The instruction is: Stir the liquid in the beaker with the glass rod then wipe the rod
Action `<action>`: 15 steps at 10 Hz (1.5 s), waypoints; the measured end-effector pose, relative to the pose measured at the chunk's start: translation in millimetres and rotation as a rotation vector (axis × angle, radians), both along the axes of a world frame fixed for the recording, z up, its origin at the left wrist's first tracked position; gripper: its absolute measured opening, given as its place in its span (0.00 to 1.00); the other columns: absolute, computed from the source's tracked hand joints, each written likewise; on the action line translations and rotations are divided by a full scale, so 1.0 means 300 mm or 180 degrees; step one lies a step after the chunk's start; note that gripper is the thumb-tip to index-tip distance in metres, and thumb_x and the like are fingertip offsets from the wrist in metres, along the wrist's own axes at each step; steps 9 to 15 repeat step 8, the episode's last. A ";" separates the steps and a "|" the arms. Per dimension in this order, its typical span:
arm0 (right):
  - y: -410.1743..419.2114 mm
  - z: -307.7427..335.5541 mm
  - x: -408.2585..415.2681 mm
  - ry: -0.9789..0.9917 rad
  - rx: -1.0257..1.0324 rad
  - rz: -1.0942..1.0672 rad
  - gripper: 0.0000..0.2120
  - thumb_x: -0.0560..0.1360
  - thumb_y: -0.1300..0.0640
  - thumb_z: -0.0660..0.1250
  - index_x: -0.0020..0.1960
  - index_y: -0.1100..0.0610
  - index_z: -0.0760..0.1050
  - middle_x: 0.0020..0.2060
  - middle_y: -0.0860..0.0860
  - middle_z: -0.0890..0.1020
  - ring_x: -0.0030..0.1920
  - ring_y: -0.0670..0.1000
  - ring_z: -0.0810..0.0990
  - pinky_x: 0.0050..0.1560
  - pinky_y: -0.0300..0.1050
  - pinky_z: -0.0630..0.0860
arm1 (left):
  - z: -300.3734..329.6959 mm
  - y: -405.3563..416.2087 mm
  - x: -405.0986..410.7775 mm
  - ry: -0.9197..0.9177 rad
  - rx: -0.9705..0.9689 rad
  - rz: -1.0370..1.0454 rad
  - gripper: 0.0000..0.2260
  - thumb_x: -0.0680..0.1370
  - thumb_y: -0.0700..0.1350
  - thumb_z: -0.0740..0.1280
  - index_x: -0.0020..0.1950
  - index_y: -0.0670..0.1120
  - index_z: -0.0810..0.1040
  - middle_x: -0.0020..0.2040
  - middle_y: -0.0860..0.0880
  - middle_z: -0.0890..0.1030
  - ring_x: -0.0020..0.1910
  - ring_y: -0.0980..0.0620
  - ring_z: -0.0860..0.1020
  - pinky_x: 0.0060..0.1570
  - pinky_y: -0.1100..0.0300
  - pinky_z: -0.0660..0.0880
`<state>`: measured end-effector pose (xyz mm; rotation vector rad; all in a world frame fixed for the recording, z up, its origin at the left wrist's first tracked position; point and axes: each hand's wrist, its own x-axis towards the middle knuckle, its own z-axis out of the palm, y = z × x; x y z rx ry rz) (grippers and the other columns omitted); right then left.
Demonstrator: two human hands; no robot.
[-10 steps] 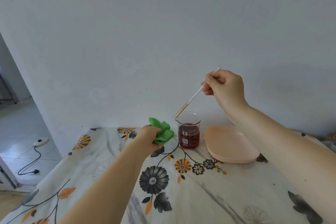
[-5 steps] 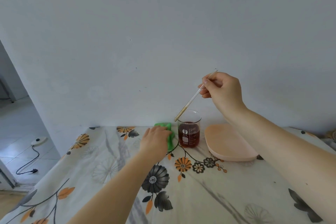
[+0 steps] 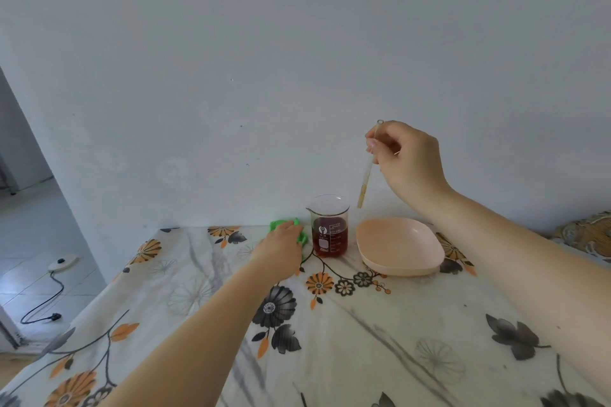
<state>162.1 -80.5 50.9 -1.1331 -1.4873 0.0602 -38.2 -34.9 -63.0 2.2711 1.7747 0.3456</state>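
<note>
A glass beaker (image 3: 329,225) with dark red liquid stands near the table's far edge. My right hand (image 3: 408,158) pinches the glass rod (image 3: 365,180) near its top. The rod hangs almost upright, its lower tip in the air just right of the beaker's rim and above the pink dish's left end. My left hand (image 3: 281,249) lies flat on a green cloth (image 3: 301,235) that rests on the table just left of the beaker. Most of the cloth is hidden under the hand.
A shallow pink dish (image 3: 426,261) sits right of the beaker. The table carries a flowered cloth (image 3: 363,340) and stands against a white wall. At left, the floor holds a white round device (image 3: 62,263) with a black cable.
The green cloth went from lifted in my left hand down onto the table, with the hand now flat on it. The rod swung from a slant over the beaker to nearly upright, right of the rim.
</note>
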 end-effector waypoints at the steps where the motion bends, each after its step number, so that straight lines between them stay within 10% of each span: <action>1: -0.032 -0.037 0.015 -0.0471 -0.0122 -0.0006 0.06 0.74 0.61 0.64 0.49 0.59 0.79 0.45 0.53 0.84 0.41 0.52 0.80 0.50 0.50 0.79 | 0.033 -0.031 0.009 -0.0082 0.0043 0.0079 0.20 0.79 0.44 0.54 0.71 0.45 0.65 0.73 0.44 0.65 0.70 0.43 0.67 0.67 0.48 0.67; 5: -0.041 -0.358 0.070 -0.2411 -0.1508 -0.0148 0.10 0.73 0.62 0.58 0.41 0.49 0.73 0.39 0.47 0.79 0.42 0.54 0.77 0.43 0.47 0.74 | 0.095 -0.108 0.042 -0.0128 0.0045 0.0151 0.21 0.79 0.48 0.56 0.72 0.47 0.64 0.70 0.43 0.68 0.66 0.43 0.70 0.63 0.49 0.71; 8: -0.015 -0.390 0.034 -0.0647 -0.2589 0.0136 0.12 0.71 0.60 0.63 0.32 0.50 0.65 0.30 0.50 0.71 0.30 0.50 0.69 0.30 0.41 0.65 | 0.104 -0.098 0.060 -0.0277 0.0078 0.0132 0.21 0.79 0.48 0.57 0.72 0.46 0.65 0.70 0.43 0.70 0.66 0.44 0.71 0.64 0.50 0.70; 15: -0.015 -0.390 0.034 -0.0647 -0.2589 0.0136 0.12 0.71 0.60 0.63 0.32 0.50 0.65 0.30 0.50 0.71 0.30 0.50 0.69 0.30 0.41 0.65 | 0.104 -0.098 0.060 -0.0277 0.0078 0.0132 0.21 0.79 0.48 0.57 0.72 0.46 0.65 0.70 0.43 0.70 0.66 0.44 0.71 0.64 0.50 0.70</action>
